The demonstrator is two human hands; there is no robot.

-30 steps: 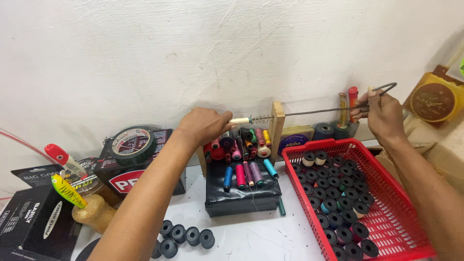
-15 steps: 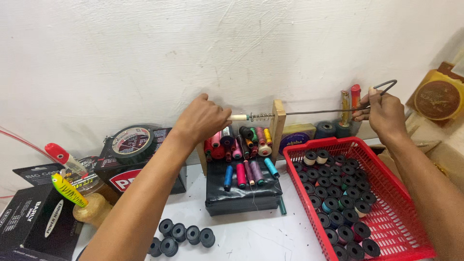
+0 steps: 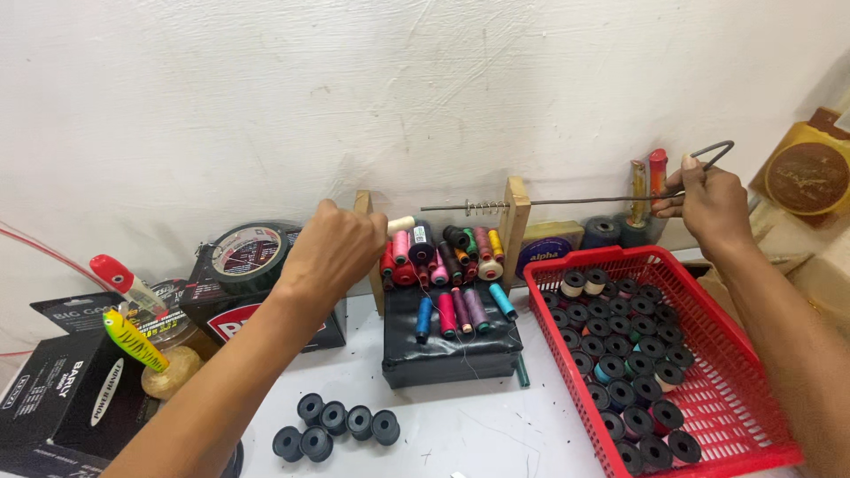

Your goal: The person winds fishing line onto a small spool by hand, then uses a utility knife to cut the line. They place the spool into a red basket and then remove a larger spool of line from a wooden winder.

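Since the earlier frames, left hand point(image 3: 332, 248) has drawn back off the rod point(image 3: 567, 202) and down toward the near left, carrying a small cream spool point(image 3: 401, 225) whose end shows just past the knuckles; the rod's left tip now stands bare, with only the spring point(image 3: 481, 207) coiled on it beside the wooden post point(image 3: 515, 226). Right hand point(image 3: 708, 202) has stayed at the far end, fingers closed around the bent loop of the crank point(image 3: 713, 155).

Rod axis runs nearly level, left to right, passing through the post. Its free tip lies up and to the right of the left hand, near but apart from it. Left hand is the nearer to that tip; right hand is well apart from it, at the opposite end.

Left hand is curled in a narrow fist seen from the back, so the grip on the spool is inferred from the protruding end only; fingertips are hidden.

Below the rod, coloured thread cones point(image 3: 443, 257) crowd between two posts above a black box point(image 3: 447, 345). Red basket point(image 3: 708, 354) of wound bobbins sits under the right forearm. Black bobbins point(image 3: 336, 425) lie on the table point(image 3: 460, 434) near the left forearm.

Left post is mostly covered by the hand; whether the rod is seated in it cannot be told.
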